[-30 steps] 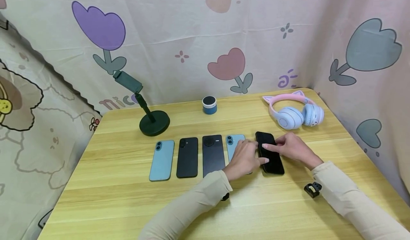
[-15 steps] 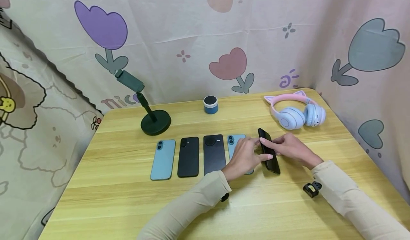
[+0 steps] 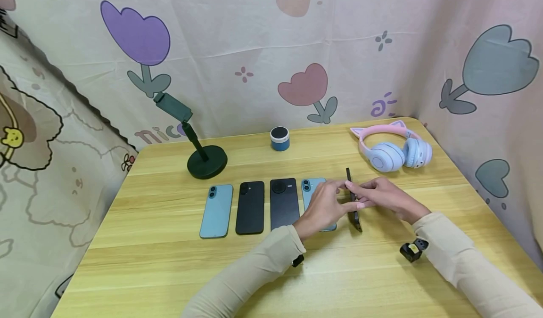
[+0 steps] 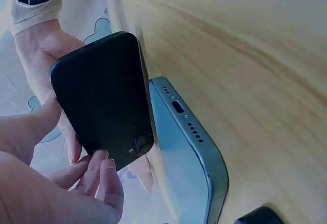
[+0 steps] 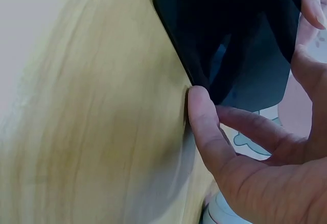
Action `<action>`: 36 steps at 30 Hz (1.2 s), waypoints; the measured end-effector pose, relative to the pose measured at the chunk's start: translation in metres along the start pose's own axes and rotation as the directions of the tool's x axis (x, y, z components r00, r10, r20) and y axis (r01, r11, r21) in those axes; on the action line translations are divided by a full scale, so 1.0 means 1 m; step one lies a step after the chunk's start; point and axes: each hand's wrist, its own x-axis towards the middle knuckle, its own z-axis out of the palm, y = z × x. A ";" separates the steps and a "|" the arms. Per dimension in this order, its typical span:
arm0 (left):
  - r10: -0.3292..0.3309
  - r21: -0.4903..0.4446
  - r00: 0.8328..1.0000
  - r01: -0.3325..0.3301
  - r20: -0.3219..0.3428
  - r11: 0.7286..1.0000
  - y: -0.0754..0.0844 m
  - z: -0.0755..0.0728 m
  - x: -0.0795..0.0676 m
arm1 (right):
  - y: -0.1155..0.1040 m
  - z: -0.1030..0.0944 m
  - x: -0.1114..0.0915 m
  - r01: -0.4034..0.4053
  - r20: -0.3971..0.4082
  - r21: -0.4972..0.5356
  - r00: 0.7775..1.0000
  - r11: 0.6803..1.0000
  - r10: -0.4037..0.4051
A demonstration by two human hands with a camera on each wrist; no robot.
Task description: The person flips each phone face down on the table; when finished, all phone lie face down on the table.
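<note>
A black phone [image 3: 354,220] stands on its long edge at the right end of a row of phones, almost edge-on in the head view. My left hand [image 3: 323,207] holds it from the left, thumb and fingertips at its edges; the left wrist view shows its dark back [image 4: 102,91] with a round camera. From the right, my right hand [image 3: 385,198] grips it by the edges, and its glossy screen [image 5: 250,65] faces that hand. Under my left hand lies a light blue phone [image 3: 312,187], partly hidden. It is close beside the black phone in the left wrist view.
Further left lie a dark grey phone [image 3: 284,205], another black phone [image 3: 250,209] and a light blue phone [image 3: 216,212], backs up. Behind stand a dark green desk stand [image 3: 206,161] and a small blue speaker [image 3: 280,140]. Cat-ear headphones [image 3: 388,154] lie at the back right.
The black phone lay nearly flat, screen up, a second ago; both hands have tipped it up onto its long edge, screen turning to the right. The other phones stay in place.
</note>
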 end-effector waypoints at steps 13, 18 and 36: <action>-0.059 -0.147 0.992 0.075 0.110 0.986 0.001 0.003 -0.003 | -0.001 -0.002 -0.004 0.004 0.050 0.225 0.999 0.974 -0.015; 0.001 -0.111 0.988 0.017 0.156 0.994 0.000 0.006 -0.004 | -0.002 -0.005 -0.007 0.014 0.024 0.271 0.999 0.962 -0.022; 0.018 0.248 0.958 -0.092 0.287 0.964 -0.001 0.010 -0.010 | 0.010 -0.010 -0.006 0.002 -0.100 0.311 0.995 0.950 0.030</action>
